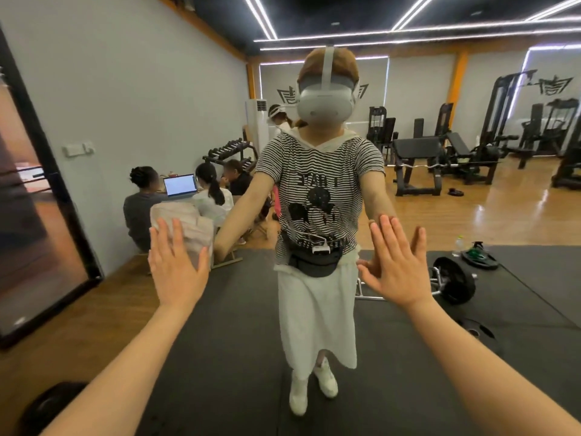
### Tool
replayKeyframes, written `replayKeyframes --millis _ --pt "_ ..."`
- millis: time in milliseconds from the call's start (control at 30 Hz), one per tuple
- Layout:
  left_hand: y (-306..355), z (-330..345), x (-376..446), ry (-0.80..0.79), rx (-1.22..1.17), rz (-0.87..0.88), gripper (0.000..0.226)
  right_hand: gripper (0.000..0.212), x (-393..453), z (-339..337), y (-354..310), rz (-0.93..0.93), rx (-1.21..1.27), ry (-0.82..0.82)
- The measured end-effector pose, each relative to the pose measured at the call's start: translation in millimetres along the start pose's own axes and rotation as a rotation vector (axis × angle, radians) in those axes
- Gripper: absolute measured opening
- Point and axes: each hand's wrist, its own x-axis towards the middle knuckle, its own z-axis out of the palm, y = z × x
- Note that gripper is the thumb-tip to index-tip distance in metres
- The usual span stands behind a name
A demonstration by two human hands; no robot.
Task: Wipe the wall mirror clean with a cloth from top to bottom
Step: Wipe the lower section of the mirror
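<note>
The left hand (176, 265) presses a crumpled cloth (185, 225) flat, fingers spread, against the mirror (471, 215) ahead; the right hand (397, 262) rests bare and wide alongside. Unwiped glass lies below.

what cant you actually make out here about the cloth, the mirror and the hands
Head view only:
- Cloth: its lower part is hidden behind the left hand.
- Mirror: top, bottom and right edges are cut off by the frame.
- Dirt or streaks on the glass: none can be made out.
- Right hand: palm faces away; contact with the glass is unclear.
</note>
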Motion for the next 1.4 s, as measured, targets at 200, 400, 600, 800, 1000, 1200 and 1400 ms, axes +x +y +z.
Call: replayKeyframes --millis 200,400,600,800,1000,1200,1400 --pt "-7.6 13.2 -0.7 0.082 -0.047 0.009 0.074 0.082 0.3 7.8 2.3 -0.040 -0.020 0.090" --pt "-9.6 6.6 6.2 0.055 -0.057 -0.047 0.073 0.082 -2.2 14.7 4.3 -0.051 -0.035 0.140" --pt "38.0 27.8 10.3 0.221 -0.132 -0.286 0.063 0.084 -3.2 16.4 5.6 -0.060 -0.013 0.119" --pt "97.4 43.8 8.0 0.313 -0.258 -0.444 0.059 0.081 -4.9 18.2 4.4 -0.054 0.029 0.116" --pt "113.3 57.5 -22.6 0.174 -0.141 -0.198 0.065 0.074 -3.8 18.3 6.3 -0.070 0.036 0.135" --pt "65.7 24.7 11.5 0.165 -0.133 -0.332 0.062 0.075 -3.3 16.4 8.3 -0.069 0.056 0.131" --pt "78.8 24.7 24.0 0.290 -0.237 -0.424 0.060 0.072 -4.8 19.6 7.3 -0.073 0.043 0.137"
